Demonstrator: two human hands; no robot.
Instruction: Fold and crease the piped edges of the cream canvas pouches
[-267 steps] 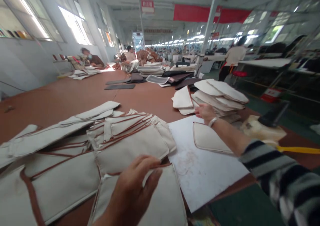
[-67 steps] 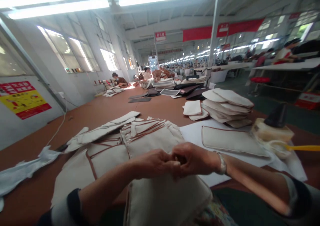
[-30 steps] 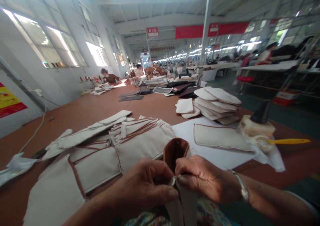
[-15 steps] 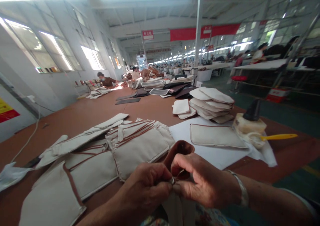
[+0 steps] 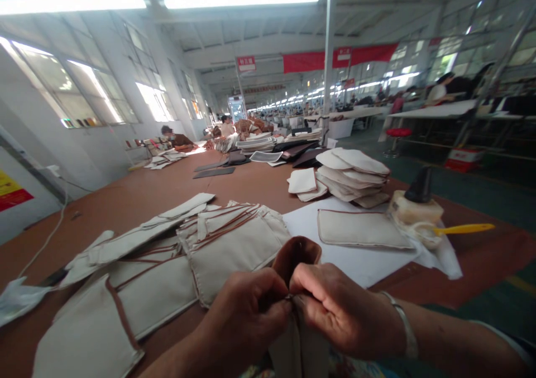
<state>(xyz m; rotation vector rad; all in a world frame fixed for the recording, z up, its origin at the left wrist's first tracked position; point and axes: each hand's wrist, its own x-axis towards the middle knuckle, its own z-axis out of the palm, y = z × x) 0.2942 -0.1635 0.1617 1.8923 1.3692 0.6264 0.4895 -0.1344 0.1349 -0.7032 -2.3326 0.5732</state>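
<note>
Side by side at the lower middle, my left hand (image 5: pixel 247 311) and my right hand (image 5: pixel 341 311) pinch one sewn piece (image 5: pixel 298 255), brown on one face and pale on the other. Its brown end curls up in a loop beyond my fingers, while the pale part with a seam hangs below them. Both thumbs and forefingers are closed on it close together; the exact spot between the fingertips is hidden. Past my left hand lies a pile of pale panels with brown edging (image 5: pixel 234 249). One pale panel (image 5: pixel 364 228) rests on a white sheet (image 5: pixel 301 221) beyond my right hand.
A yellow-handled brush (image 5: pixel 464 229) lies by a glue-stained tub with a black top (image 5: pixel 416 205) at the right. Stacked pale pieces (image 5: pixel 354 171) stand behind the sheet. Dark flat pieces (image 5: pixel 213 172) lie farther back on the brown table (image 5: pixel 167 199). A person (image 5: pixel 178 138) sits at the far left.
My fingers have shifted slightly on the sewn piece, the right hand's fingers curling in more. The brown loop stands a little narrower. The view has tilted up slightly.
</note>
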